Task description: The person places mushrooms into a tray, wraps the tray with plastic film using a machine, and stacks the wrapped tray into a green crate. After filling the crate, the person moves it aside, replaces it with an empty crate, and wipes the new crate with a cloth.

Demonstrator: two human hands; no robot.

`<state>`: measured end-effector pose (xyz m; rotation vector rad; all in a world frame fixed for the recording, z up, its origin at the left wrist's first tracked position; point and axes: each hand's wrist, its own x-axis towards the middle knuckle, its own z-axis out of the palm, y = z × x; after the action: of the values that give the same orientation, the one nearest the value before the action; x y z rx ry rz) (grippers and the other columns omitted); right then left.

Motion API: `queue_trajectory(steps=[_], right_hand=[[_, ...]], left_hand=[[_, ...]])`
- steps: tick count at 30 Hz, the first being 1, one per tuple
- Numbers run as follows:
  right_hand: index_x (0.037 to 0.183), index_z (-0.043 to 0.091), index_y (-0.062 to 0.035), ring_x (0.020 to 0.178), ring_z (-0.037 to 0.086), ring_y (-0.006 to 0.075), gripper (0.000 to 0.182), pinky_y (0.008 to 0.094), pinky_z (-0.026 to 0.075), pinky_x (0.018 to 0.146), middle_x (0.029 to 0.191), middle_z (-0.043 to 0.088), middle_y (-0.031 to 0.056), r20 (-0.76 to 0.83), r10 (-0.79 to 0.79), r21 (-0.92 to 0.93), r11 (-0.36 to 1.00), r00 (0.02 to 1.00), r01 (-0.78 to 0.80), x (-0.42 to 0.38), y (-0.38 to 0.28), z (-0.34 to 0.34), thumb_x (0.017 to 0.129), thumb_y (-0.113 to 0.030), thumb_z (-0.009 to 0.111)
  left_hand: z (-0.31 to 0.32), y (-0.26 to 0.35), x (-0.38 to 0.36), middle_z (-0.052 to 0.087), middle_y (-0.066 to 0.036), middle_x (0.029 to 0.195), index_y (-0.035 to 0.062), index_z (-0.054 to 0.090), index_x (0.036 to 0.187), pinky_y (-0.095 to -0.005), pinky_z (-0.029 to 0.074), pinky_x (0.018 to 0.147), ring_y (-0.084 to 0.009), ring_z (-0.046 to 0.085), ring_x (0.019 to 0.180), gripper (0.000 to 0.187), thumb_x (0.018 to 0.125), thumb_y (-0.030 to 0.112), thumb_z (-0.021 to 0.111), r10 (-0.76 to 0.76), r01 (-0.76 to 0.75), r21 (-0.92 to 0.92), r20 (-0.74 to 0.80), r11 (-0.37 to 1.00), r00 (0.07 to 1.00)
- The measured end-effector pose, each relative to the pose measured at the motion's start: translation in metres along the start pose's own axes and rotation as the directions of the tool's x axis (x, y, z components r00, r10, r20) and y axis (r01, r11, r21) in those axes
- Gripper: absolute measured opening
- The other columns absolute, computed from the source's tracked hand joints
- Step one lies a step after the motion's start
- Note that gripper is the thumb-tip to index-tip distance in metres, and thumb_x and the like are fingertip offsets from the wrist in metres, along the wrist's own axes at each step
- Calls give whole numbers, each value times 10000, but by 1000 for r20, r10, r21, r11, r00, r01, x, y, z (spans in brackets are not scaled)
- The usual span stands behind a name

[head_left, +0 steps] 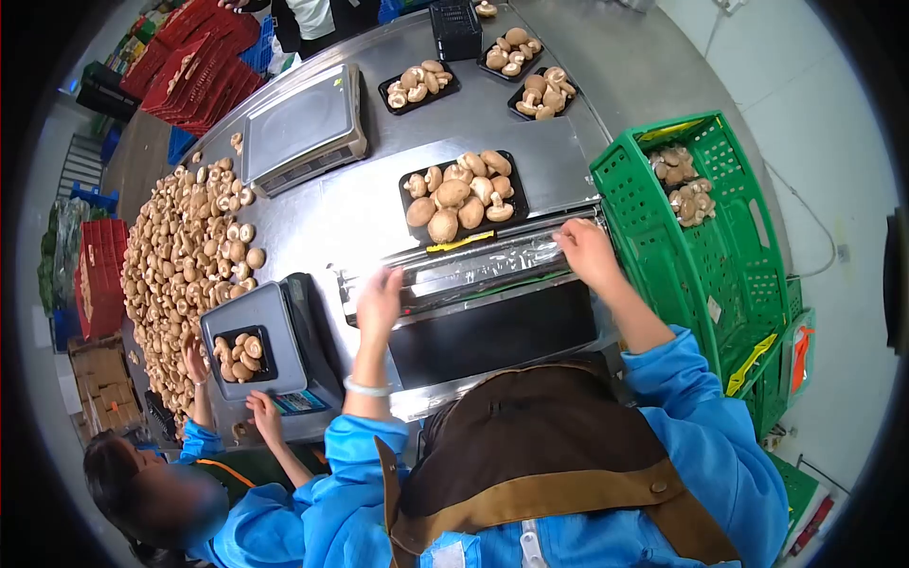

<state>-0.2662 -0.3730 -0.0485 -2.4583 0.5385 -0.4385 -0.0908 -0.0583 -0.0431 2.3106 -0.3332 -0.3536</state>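
Note:
A clear plastic film (492, 260) stretches over the roller of a wrapping machine in front of me. My left hand (379, 301) is closed at the film's left end, with its fingertips pinched together. At the film's right end my right hand (587, 251) is also closed, thumb and fingers pressed on the edge. Just beyond the film, between my hands, a black tray (519, 199) full of brown mushrooms (453, 194) lies on the steel table. A yellow strip (460, 241) runs along the tray's near side.
A green crate (663, 246) holding packed mushrooms stands at right. To the left are a mushroom heap (189, 265), a scale (256, 331) bearing a tray, and a co-worker's hands (265, 417). Farther back are another scale (303, 123), filled trays (417, 85) and stacked black trays (456, 30).

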Motion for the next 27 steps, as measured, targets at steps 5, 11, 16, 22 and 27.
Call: queue_trajectory(steps=[5,11,16,22,27], right_hand=[[842,488,-69,631,399,121,167,252,321,595,696,469,24,421,-108,906,20,900,-422,24,-32,-97,956,-182,534],[931,517,-58,928,598,266,92,385,445,851,930,644,130,-83,148,994,84,985,71,138,-79,-60,977,-127,475],[972,494,-30,966,612,363,157,418,473,812,922,651,202,213,7,148,988,977,-40,175,-18,44,935,-181,473],[993,639,-28,873,613,324,348,397,470,768,881,644,193,476,-170,415,908,863,-50,178,-18,24,909,-354,555],[984,633,6,946,545,247,317,355,408,888,944,620,109,312,-315,432,887,896,161,117,-10,28,964,-286,513]], left_hand=[[-108,62,18,476,-3,668,70,545,756,-282,380,614,-154,483,644,237,902,250,596,230,331,-792,498,513,836],[-64,123,117,478,-271,1341,65,505,937,-482,286,1126,-377,422,1300,195,1015,215,408,448,-145,-954,-13,262,894],[24,87,144,579,-146,758,25,505,942,-340,466,727,-217,580,748,146,971,169,497,361,-356,-75,79,931,929],[11,65,145,588,20,792,13,606,973,-239,415,688,-67,475,745,228,953,238,571,160,29,-428,398,903,903],[0,63,91,544,-12,738,-23,594,861,-270,384,647,-106,470,706,380,989,317,484,146,20,-389,391,921,909]])
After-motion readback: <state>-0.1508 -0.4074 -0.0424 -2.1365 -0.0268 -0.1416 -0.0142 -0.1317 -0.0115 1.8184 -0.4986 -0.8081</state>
